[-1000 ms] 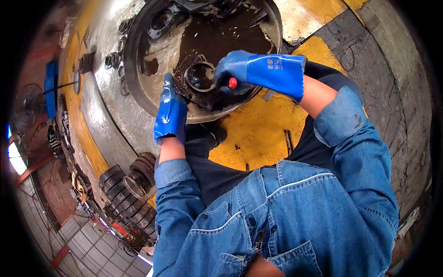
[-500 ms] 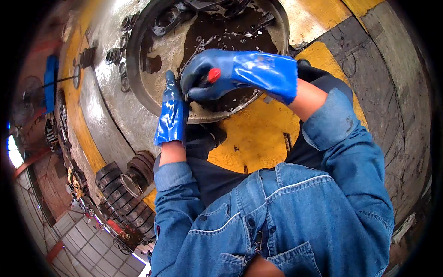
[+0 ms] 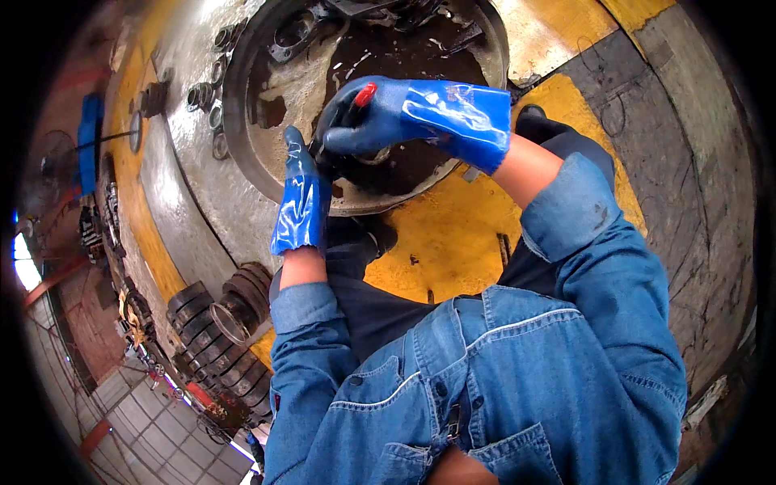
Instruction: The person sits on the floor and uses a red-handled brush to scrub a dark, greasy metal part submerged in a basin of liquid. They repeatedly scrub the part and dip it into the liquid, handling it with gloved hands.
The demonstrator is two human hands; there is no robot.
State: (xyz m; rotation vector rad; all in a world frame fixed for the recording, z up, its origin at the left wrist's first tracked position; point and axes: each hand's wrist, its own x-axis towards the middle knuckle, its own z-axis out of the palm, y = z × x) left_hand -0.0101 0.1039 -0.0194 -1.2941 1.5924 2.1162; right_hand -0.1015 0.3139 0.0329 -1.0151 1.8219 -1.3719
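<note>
Both my hands wear blue rubber gloves and are close together over the near side of a round metal basin of dark, dirty liquid. My right hand is closed around a red-handled tool; only the handle's red end shows, and the working end is hidden. My left hand has its thumb pointing up beside the right fingertips. Its other fingers are curled out of sight around something dark that I cannot make out. Soaking at the basin's far side is a dark metal part with a round opening.
Several metal rings and fittings lie left of the basin on the metal surface. Ribbed dark round parts are stacked at lower left, with a metal collar beside them. Yellow-painted floor lies between my legs; a dark mat is at right.
My right hand has tilted, and the red handle end has shifted slightly up and left, now pointing more upward. My left hand has barely moved.
</note>
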